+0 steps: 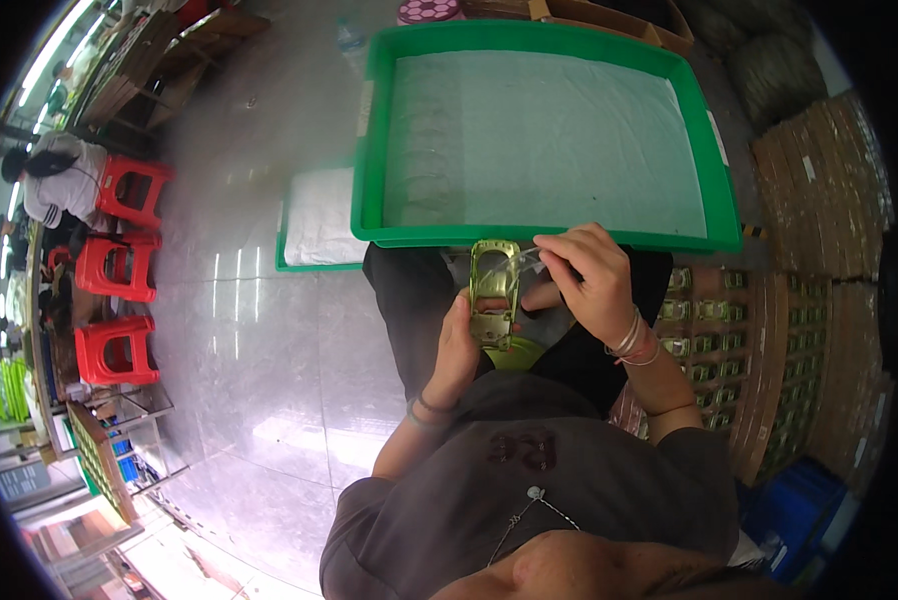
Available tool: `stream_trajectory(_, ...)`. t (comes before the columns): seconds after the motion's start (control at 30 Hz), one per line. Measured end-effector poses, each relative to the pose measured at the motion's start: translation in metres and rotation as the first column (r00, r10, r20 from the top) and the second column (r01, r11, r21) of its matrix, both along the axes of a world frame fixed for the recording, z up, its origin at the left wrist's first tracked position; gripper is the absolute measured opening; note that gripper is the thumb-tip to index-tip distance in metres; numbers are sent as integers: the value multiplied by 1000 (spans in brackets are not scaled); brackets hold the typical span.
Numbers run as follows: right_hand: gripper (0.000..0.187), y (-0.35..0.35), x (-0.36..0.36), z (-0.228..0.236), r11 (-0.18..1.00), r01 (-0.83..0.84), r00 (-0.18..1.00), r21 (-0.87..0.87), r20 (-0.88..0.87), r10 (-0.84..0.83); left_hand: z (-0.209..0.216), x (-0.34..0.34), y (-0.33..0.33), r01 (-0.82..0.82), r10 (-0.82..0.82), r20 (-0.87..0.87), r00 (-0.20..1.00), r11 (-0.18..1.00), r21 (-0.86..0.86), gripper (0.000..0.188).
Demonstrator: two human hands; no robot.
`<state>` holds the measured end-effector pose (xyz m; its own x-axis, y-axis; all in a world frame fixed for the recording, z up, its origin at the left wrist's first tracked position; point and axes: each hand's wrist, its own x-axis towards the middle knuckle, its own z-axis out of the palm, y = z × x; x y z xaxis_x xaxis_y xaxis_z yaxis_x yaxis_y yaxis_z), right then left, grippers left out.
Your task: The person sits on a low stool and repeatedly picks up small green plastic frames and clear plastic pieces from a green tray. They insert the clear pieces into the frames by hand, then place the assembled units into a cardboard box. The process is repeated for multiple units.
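Note:
My left hand (456,345) is closed around the lower part of a shiny yellow-green frame-shaped piece (492,326), held upright above my lap. The piece has a rounded opening in its upper half and a more solid lower half. At its upper right side, my right hand (591,272) pinches a thin, clear strip of film (526,253) between thumb and fingers. Whether the film is still attached to the piece is hard to make out. Just beyond both hands stands a large green tray (559,236) with a whitish sheet lining (549,140).
A second green-edged tray (319,215) lies lower at the left. Cartons (769,370) holding rows of similar green pieces stand at my right, near stacked cardboard (819,190) and a blue bin (794,510). Red stools (117,350) and a seated person (64,180) are far left.

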<state>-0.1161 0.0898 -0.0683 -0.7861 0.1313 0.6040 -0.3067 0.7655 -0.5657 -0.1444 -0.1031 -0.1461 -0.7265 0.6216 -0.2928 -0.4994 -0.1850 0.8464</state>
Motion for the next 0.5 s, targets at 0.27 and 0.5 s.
stream_trajectory(0.27,21,-9,18,-20,961,28,999,275,14,-33,-2,18,19,-52,46,-187,981,998,-27,55)
stream_trajectory(0.5,15,7,9,-27,971,-180,978,158,136,160,-12,21,16,8,-17,-193,981,999,-43,54)
